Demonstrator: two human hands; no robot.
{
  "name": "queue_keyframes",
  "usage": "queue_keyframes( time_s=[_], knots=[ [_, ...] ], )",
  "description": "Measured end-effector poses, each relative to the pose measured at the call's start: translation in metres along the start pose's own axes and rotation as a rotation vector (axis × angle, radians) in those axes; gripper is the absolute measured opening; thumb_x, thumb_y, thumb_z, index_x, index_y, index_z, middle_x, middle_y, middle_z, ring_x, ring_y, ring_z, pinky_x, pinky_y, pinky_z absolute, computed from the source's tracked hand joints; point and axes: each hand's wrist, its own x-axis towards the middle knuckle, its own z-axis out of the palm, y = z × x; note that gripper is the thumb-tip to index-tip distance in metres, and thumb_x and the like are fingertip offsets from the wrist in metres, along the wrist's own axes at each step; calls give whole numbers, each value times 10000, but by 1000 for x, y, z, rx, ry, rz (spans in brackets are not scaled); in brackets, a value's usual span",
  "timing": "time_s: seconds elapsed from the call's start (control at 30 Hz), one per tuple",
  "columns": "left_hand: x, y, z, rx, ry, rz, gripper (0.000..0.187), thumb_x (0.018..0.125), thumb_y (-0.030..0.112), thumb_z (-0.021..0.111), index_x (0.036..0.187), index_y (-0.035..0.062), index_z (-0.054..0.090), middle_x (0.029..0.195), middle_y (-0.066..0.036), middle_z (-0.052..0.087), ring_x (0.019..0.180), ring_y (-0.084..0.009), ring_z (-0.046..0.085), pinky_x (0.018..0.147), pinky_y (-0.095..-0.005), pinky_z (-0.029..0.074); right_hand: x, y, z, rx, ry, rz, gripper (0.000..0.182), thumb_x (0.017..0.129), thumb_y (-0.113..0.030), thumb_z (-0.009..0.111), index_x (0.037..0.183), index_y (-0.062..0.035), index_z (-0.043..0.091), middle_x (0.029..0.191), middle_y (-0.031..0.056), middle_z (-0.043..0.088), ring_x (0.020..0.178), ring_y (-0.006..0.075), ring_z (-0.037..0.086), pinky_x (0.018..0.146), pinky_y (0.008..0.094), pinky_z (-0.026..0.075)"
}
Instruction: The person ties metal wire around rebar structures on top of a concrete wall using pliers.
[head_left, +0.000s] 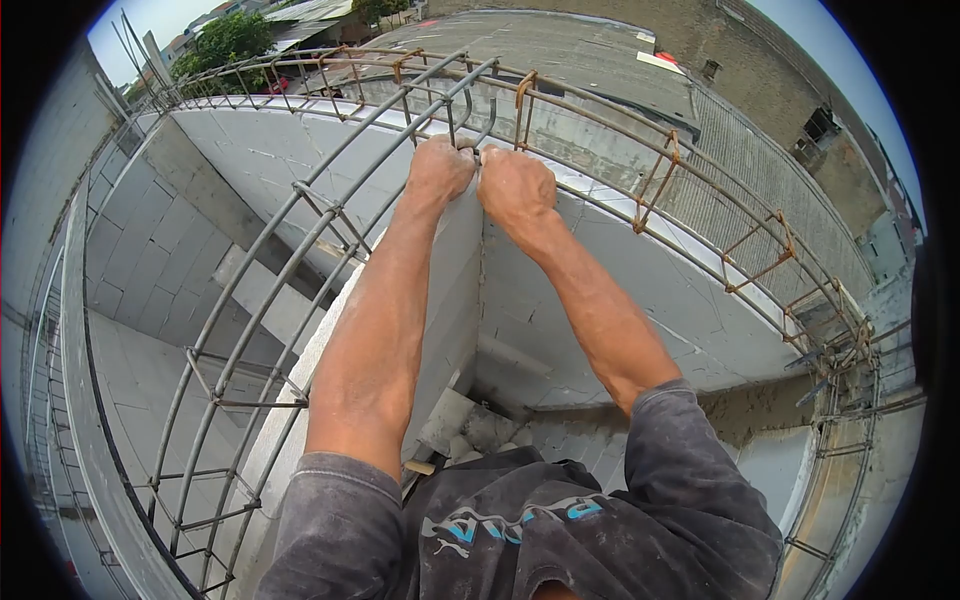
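Observation:
Both arms reach forward to where two rebar cages meet on top of a light block wall. My left hand (440, 170) is closed, its fingers curled at the joint beneath the bent rebar ends (488, 118). Close beside it on the right, my right hand (517, 182) is closed too, knuckles up, against the lower bar of the far rebar cage (640, 220). A small dark bit shows between the hands, too small to name. The near rebar cage (262, 270) runs from the lower left up to the hands.
The far wall (620, 290) spans left to right below its cage. A cross wall (455, 270) drops away under my arms. Rubble and broken blocks (470, 425) lie deep below. Left stands another block wall (150, 235); beyond is a corrugated roof (760, 190).

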Motion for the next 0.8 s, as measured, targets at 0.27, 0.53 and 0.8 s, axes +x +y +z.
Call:
queue_keyframes(
  time_s=[0.27, 0.53, 0.8],
  knots=[
    [-2, 2, -2, -28, -30, -49, 297, 836, 155, 564, 1048, 155, 772, 953, -235, 711, 913, -379, 692, 844, -426, 542, 7, 8, 14, 11, 197, -107, 227, 960, -141, 464, 1104, -60, 620, 1051, 196, 698, 925, 396, 705, 790, 501, 560],
    [-2, 4, -6, -109, -63, -116, 316, 813, 168, 596, 1079, 150, 767, 947, -253, 709, 914, -372, 700, 848, -427, 542, 6, -9, 26, 440, 249, 278, 218, 970, -203, 511, 1106, -57, 596, 942, 252, 709, 917, 432, 692, 800, 536, 525],
    [-1, 2, -2, -159, -40, -155, 403, 794, 63, 545, 1151, 26, 728, 917, -186, 740, 838, -236, 704, 795, -338, 535, 5, -21, 66, 1883, 334, 783, 187, 1005, -106, 503, 1143, -76, 626, 961, 80, 730, 670, 125, 617, 545, 316, 479]
  ],
)
